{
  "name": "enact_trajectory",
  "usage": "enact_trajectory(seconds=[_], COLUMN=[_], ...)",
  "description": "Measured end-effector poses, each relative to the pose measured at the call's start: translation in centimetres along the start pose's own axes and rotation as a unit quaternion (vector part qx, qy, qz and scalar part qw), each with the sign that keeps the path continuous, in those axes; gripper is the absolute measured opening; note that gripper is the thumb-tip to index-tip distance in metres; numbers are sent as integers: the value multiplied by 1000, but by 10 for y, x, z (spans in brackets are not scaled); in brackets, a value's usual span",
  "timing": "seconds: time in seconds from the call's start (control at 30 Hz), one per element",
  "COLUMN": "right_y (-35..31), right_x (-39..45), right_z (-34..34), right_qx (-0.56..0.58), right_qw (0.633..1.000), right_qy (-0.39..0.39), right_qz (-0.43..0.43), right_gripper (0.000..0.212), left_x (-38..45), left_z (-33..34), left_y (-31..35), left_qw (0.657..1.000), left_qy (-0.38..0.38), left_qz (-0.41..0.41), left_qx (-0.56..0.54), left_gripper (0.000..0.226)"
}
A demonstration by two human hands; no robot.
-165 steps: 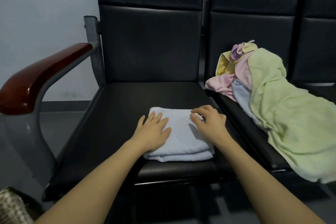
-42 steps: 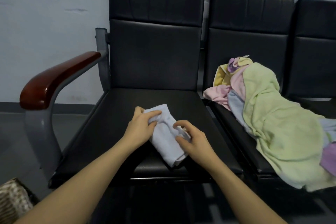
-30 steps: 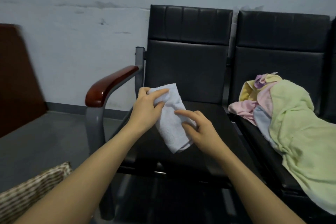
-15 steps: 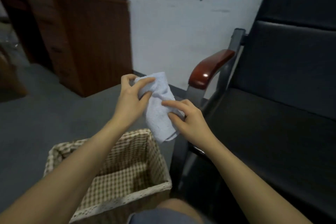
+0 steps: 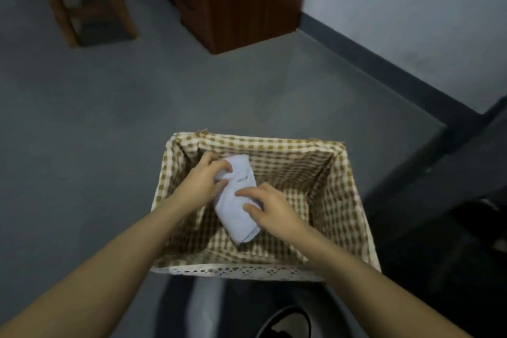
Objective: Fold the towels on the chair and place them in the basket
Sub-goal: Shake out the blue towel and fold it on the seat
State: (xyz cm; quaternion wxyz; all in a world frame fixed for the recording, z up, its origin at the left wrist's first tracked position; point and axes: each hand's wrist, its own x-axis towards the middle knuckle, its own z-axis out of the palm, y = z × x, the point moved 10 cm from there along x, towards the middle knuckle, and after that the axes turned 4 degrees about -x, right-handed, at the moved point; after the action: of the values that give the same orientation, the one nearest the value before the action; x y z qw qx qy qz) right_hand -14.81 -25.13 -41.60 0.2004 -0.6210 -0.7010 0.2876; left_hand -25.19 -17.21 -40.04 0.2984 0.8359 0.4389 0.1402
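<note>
A folded pale blue towel (image 5: 238, 208) is down inside the wicker basket (image 5: 351, 200), which has a brown-and-cream checked lining and a lace front edge. My left hand (image 5: 204, 181) grips the towel's far end with thumb and fingers wrapped around it. My right hand (image 5: 270, 207) holds its right side near the middle. Whether the towel rests on the basket floor I cannot tell. The chair's seat and the other towels are out of view.
The basket stands on a grey floor. A dark chair frame (image 5: 466, 173) rises at the right. A red-brown wooden cabinet (image 5: 236, 0) and a wooden stool (image 5: 82, 0) stand at the back. My knee and a dark shoe (image 5: 288, 324) show at the bottom.
I lifted the folded towel off the chair seat with both hands, turned left and looked down. The towel has gone from above the basket down into it.
</note>
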Motion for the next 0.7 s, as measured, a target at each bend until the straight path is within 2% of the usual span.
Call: enact_trajectory(seconds=[0.1, 0.23, 0.4, 0.53, 0.7], right_y=[14, 24, 48, 66, 64], right_x=[15, 28, 40, 45, 51], right_z=[44, 96, 139, 137, 109], right_qx=[15, -17, -34, -91, -143], right_qw=[998, 989, 966, 963, 972], right_qy=[-52, -144, -255, -253, -188], right_qz=[20, -1, 5, 16, 16], right_gripper=[33, 40, 44, 50, 47], left_x=[0, 2, -7, -14, -4], left_z=[32, 56, 102, 126, 109], left_y=[-37, -79, -116, -131, -109], left_qw=[994, 981, 932, 887, 909], left_qy=[-73, -116, -230, -304, -289], left_qz=[-36, -112, -153, -140, -134], left_qx=[72, 107, 236, 317, 268], left_gripper=[28, 30, 50, 64, 58])
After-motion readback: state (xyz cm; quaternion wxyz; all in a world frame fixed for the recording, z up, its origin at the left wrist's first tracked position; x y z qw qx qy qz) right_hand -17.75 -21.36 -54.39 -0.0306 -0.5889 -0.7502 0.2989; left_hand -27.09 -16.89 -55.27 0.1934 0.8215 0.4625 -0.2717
